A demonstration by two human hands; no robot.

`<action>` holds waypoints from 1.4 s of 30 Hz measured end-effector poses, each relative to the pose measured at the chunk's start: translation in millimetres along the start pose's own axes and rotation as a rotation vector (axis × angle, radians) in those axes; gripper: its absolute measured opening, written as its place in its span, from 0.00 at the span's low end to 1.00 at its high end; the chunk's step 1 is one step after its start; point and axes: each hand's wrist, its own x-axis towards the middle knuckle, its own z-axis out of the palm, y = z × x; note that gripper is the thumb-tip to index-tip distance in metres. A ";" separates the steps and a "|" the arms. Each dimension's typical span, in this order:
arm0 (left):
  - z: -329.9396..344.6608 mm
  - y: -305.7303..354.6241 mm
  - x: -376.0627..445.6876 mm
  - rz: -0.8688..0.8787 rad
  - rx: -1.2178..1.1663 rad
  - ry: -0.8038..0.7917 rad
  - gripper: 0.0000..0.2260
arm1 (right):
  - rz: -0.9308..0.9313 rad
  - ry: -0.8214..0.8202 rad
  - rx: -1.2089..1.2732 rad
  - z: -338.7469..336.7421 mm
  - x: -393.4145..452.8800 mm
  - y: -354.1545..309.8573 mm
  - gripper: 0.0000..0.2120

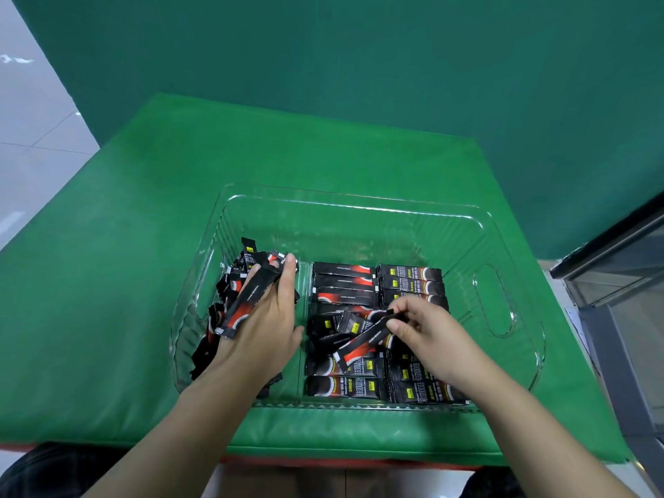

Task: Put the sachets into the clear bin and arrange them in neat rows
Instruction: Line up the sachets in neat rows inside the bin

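Pinching one end of a slim black-and-red sachet [363,338] between thumb and curled fingers, the right hand [427,332] is hovering over the right part of the clear bin [503,303], with the sachet slanting down toward the near left above the packets already lying there. The left hand [266,318] is reaching into the left part of the bin with its fingers mostly straight and lightly spread, palm down, resting on a loose heap of sachets [222,310]; a single sachet [248,300] is lying diagonally across the back of its fingers, and whether any finger is actually gripping it I cannot tell. Under and around the right hand, the sachets are lying flat in two side-by-side rows [377,285], each packet running left to right and stacked from the far end toward the near wall, though a few near the middle are sitting askew. The heap on the left is jumbled, with packets pointing every way and some leaning against the bin's left wall. The bin is see-through, with an oval handle cut-out [494,300] in its right wall, and it is sitting on a desk covered with a green padded mat [125,246]. Behind the desk a dark green backdrop [359,66] is rising, and pale floor tiles [32,113] are showing at the far left.
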 end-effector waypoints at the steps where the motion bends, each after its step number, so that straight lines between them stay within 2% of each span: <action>1: 0.0 0.4 0.2 -0.011 -0.007 -0.004 0.46 | 0.001 -0.007 -0.009 2.0 -1.2 0.2 0.08; 10: 5.6 -6.9 1.9 0.000 0.000 0.014 0.45 | 0.042 -0.059 -0.099 13.2 -6.4 -0.2 0.09; 15: 9.2 -10.5 3.3 0.011 0.034 0.030 0.47 | 0.030 -0.026 -0.057 9.5 -7.0 2.8 0.09; 19: 2.8 -3.0 0.9 0.003 0.021 0.015 0.45 | 0.014 0.076 0.071 5.0 -2.2 0.8 0.08; 24: 0.7 -0.9 0.5 -0.005 0.001 0.008 0.44 | 0.029 0.307 0.168 3.5 17.0 -7.8 0.08; 27: 2.9 -3.4 1.6 0.001 0.004 0.019 0.45 | 0.048 0.345 0.208 9.7 34.3 -24.8 0.04; 32: 6.9 -7.4 0.9 0.027 0.040 0.050 0.48 | 0.011 0.329 0.146 30.8 69.9 -52.0 0.02; 35: 6.7 -5.7 -0.6 0.027 0.026 0.050 0.47 | 0.000 0.307 0.103 43.1 89.7 -59.4 0.05; 37: 5.9 -2.7 -1.4 0.049 0.101 0.084 0.47 | -0.007 0.225 0.147 50.8 97.6 -60.6 0.06; 39: 5.6 -2.5 -0.9 0.084 0.151 0.150 0.48 | -0.015 0.114 0.195 58.1 101.2 -60.8 0.01; 42: 5.4 -6.1 1.8 0.110 0.226 0.218 0.48 | -0.073 0.007 0.214 63.7 100.3 -59.5 0.09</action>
